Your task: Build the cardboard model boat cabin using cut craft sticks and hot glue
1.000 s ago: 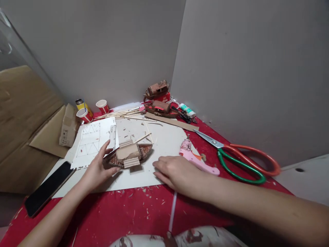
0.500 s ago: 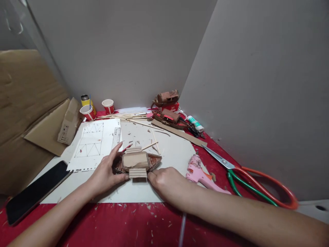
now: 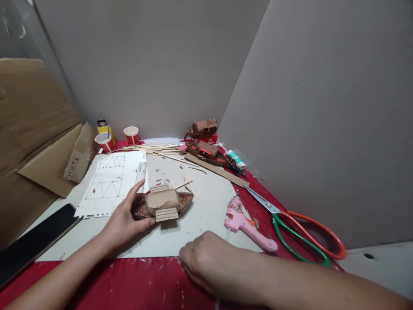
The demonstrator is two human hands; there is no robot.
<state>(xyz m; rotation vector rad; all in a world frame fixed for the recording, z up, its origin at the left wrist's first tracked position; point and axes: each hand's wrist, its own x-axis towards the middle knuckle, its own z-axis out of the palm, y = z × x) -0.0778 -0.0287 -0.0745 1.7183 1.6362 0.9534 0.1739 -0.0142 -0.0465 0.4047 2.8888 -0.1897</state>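
A small cardboard model boat [image 3: 164,199] with a flat roof and striped side flaps sits on the white board [image 3: 200,228]. My left hand [image 3: 125,220] grips its left end, thumb at the near side and fingers round the far side. My right hand [image 3: 211,261] is apart from the boat, above the board's near edge. Its fingers are curled closed, and what they hold, if anything, is hidden. A pink glue gun [image 3: 238,221] lies right of the boat, beyond my right hand. Thin wooden sticks [image 3: 184,184] lie just behind the boat.
Large scissors [image 3: 279,212] with orange and green handles lie at the right. A drawing sheet [image 3: 109,181] and a phone [image 3: 41,241] lie left. Paper cups [image 3: 131,136], cardboard [image 3: 35,137], a cardboard strip [image 3: 216,169] and two brown model boats [image 3: 208,150] are further back.
My right hand has moved away from the boat, toward me, with fingers still curled. My left hand stays on the boat. The whole view has shifted slightly.
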